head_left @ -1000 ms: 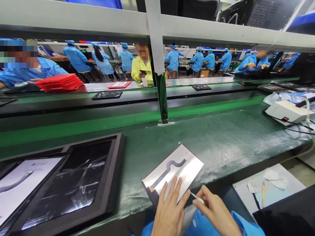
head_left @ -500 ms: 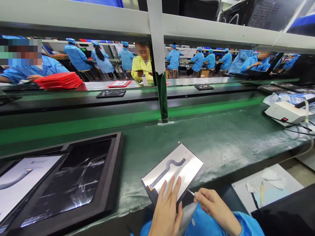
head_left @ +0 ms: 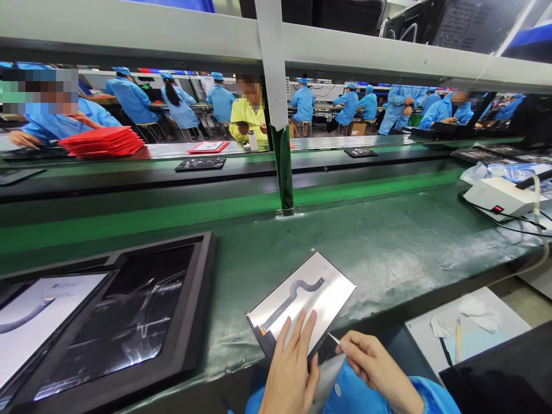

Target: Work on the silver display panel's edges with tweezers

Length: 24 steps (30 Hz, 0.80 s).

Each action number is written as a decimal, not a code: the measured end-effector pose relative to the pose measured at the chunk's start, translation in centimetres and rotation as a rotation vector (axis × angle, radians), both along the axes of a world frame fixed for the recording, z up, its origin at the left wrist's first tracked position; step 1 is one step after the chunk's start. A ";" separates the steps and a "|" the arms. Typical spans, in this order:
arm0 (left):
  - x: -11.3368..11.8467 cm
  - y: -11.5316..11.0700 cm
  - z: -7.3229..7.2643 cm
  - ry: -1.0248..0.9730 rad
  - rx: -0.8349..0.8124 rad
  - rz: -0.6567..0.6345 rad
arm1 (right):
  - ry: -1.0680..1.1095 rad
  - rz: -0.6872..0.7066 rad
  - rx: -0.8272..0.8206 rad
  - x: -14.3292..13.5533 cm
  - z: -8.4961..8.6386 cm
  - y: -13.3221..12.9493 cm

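Note:
A display panel [head_left: 321, 282] with a silvery back and a curved grey flex cable [head_left: 282, 305] lies at an angle over the green bench's front edge. My left hand [head_left: 291, 368] rests on its lower part with the fingers spread. To the right, my right hand [head_left: 373, 359] pinches a thin white pointed tool [head_left: 333, 338], whose tip meets the panel's right edge. What the tip touches is too small to tell.
A black foam tray [head_left: 200, 299] with panels stands on the left. A metal post [head_left: 282, 167] rises behind the panel. At right are a white device [head_left: 500, 198] with cables and a white board [head_left: 504, 299] with tissues. People sit beyond the conveyor [head_left: 241, 178].
Both hands and the panel stay nearly as they were. Black items on the conveyor have shifted slightly right. The person at far left has moved their hands, and a standing person shows at back right.

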State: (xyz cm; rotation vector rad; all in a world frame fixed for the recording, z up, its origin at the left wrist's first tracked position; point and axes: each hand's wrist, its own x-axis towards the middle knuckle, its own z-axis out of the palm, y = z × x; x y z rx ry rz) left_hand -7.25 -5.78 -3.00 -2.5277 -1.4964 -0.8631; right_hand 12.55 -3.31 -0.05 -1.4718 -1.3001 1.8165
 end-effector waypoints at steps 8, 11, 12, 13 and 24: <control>-0.1 0.1 0.3 0.039 0.006 0.002 | 0.061 -0.029 0.016 -0.4 0.3 -0.3; -0.1 0.1 0.4 0.042 0.017 0.008 | 0.057 -0.033 -0.050 -0.2 0.1 -0.3; -0.1 0.1 0.4 0.042 0.020 0.008 | 0.065 -0.034 -0.060 -0.1 -0.1 -0.3; -0.1 0.1 0.5 0.045 0.019 0.005 | 0.077 -0.033 -0.066 -0.1 -0.3 -0.4; -0.3 -0.1 0.3 0.071 -0.032 0.001 | 0.136 -0.101 -0.107 -0.5 -0.1 -0.6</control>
